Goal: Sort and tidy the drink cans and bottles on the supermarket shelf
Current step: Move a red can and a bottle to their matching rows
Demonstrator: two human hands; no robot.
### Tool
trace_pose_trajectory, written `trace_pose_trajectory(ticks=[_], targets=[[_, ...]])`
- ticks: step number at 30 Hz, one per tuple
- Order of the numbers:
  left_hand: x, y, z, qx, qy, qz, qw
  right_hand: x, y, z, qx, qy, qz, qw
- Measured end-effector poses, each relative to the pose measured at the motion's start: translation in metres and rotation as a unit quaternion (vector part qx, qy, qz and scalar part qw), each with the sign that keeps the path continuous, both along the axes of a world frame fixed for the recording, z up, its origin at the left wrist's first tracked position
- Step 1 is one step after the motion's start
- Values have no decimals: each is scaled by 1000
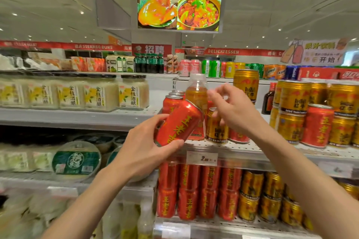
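On my feed a ceiling screen (pixel 179 7) shows two food dishes. Below it I see red banners (pixel 223 51) reading STEAMED BUNS and DELICATESSEN. Jars of pale rice (pixel 133 91) line the left shelf, above round green-labelled tubs (pixel 76 158).

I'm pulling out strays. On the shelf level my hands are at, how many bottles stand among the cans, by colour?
Amber bottle, clear cap: 1
Dark bottle, red cap: 1
Total: 2
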State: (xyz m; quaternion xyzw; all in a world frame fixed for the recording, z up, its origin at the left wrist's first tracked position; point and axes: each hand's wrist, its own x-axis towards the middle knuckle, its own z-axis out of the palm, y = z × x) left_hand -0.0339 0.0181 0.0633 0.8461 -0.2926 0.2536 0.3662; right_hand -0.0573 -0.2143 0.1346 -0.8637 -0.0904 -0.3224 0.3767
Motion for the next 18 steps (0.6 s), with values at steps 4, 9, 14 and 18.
trace_pose_trajectory(ticks=[4,9,14,18], targets=[[0,1,-1,-64,25,30,997,27,6,8,-97,-58,-136,984],[-7,1,-2,-101,45,53,992,54,17,3,-135,62,-138,979],[-13,5,-6,-114,58,49,991,53,13,-3,-99,40,-109,988],[-15,7,-7,-131,68,65,987,49,9,-5,-74,28,-79,994]])
